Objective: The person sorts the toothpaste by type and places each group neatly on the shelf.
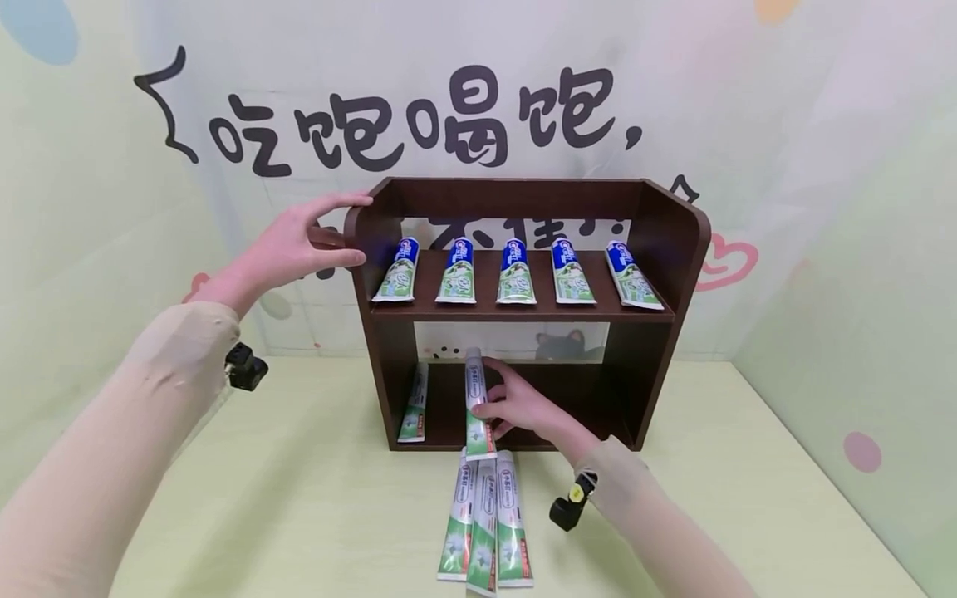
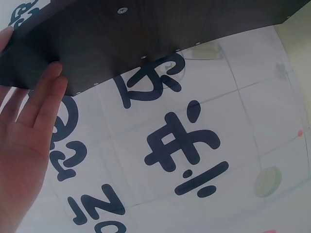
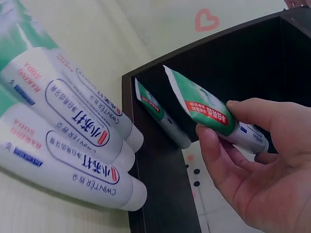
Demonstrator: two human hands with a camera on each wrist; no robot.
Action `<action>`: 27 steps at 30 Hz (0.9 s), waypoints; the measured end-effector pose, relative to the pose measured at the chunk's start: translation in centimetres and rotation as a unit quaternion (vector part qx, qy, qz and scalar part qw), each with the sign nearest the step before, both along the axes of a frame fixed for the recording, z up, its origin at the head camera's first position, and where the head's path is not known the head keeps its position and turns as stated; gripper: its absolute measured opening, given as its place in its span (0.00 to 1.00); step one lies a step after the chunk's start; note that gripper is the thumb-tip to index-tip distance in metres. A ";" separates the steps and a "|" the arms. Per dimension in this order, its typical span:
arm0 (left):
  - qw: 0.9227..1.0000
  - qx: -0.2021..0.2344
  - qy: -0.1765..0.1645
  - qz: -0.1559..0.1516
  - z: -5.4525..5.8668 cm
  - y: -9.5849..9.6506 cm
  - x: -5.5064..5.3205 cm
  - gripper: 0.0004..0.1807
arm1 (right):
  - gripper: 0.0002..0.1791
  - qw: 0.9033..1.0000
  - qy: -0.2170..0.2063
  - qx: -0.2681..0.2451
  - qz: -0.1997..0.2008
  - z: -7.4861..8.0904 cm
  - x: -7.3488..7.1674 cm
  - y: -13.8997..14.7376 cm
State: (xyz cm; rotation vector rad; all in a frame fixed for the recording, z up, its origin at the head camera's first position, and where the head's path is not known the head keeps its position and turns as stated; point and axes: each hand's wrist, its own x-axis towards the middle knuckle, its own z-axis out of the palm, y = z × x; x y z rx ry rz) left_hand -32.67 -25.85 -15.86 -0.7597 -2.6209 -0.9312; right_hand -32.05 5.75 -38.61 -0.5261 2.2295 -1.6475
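My left hand point(image 1: 292, 237) rests against the left side panel of a dark brown two-tier shelf point(image 1: 523, 316), fingers on its outer face and edge. In the lower compartment, my right hand point(image 1: 516, 403) pinches a green-and-white toothpaste tube point(image 1: 476, 399) between thumb and fingers. That tube's cap points to the back, and its flat end points forward. Beside the lower left wall lies a similar tube point(image 1: 414, 407). Three more green-and-white tubes point(image 1: 512, 523) lie in an overlapping group on the table in front, also seen as large printed tubes point(image 3: 92, 170) in the right wrist view.
A row of several blue-and-green toothpaste tubes point(image 1: 516, 274) lies on the upper tier. The pale yellow table point(image 1: 299, 482) stretches out to both sides of the shelf. Behind stands a white printed backdrop point(image 1: 299, 66) with large dark characters.
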 end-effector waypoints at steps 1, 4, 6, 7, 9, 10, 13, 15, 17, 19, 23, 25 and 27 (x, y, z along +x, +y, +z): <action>1.000 0.000 0.000 0.001 0.0 0.0 0.0 0.40 | 0.48 1.000 0.003 -0.004 0.003 0.0 -0.1 -0.1; 1.000 0.002 -0.001 0.001 0.0 0.0 0.1 0.40 | 0.48 1.000 0.002 -0.018 0.004 -0.1 -0.4 -0.5; 1.000 0.002 -0.002 0.000 0.0 0.0 0.1 0.40 | 0.48 1.000 0.000 -0.028 0.004 -0.2 -0.5 -0.8; 1.000 0.001 -0.002 0.001 0.0 0.0 0.1 0.40 | 0.48 0.999 -0.001 -0.034 0.003 -0.2 -0.6 -0.9; 1.000 0.001 -0.002 0.003 0.0 0.0 0.1 0.40 | 0.49 0.999 -0.004 -0.048 -0.002 -0.3 -0.6 -1.2; 1.000 0.000 -0.001 0.004 -0.1 0.0 0.1 0.40 | 0.49 0.998 -0.003 -0.057 -0.004 -0.4 -0.7 -1.3; 1.000 -0.001 0.000 0.005 -0.1 0.0 0.2 0.40 | 0.49 0.997 -0.002 -0.082 -0.009 -0.5 -0.9 -1.7; 1.000 -0.002 -0.001 0.007 -0.1 0.0 0.2 0.40 | 0.49 0.995 0.000 -0.097 -0.010 -0.6 -1.0 -2.0; 1.000 -0.001 0.000 0.008 -0.1 0.0 0.2 0.40 | 0.48 0.994 0.000 -0.109 -0.010 -0.7 -1.1 -2.3; 1.000 0.000 0.000 0.008 0.0 0.0 0.2 0.40 | 0.47 0.992 0.001 -0.124 -0.011 -0.9 -1.2 -2.5; 1.000 0.001 0.002 0.004 0.1 0.1 0.2 0.40 | 0.46 0.988 -0.003 -0.153 -0.015 -1.4 -1.5 -3.2; 1.000 -0.001 0.001 0.002 0.1 0.1 0.2 0.40 | 0.47 0.987 -0.003 -0.163 -0.015 -1.8 -1.7 -3.5; 1.000 0.001 0.002 -0.001 0.0 0.1 0.2 0.40 | 0.49 0.986 0.000 -0.169 -0.013 -2.2 -1.9 -3.8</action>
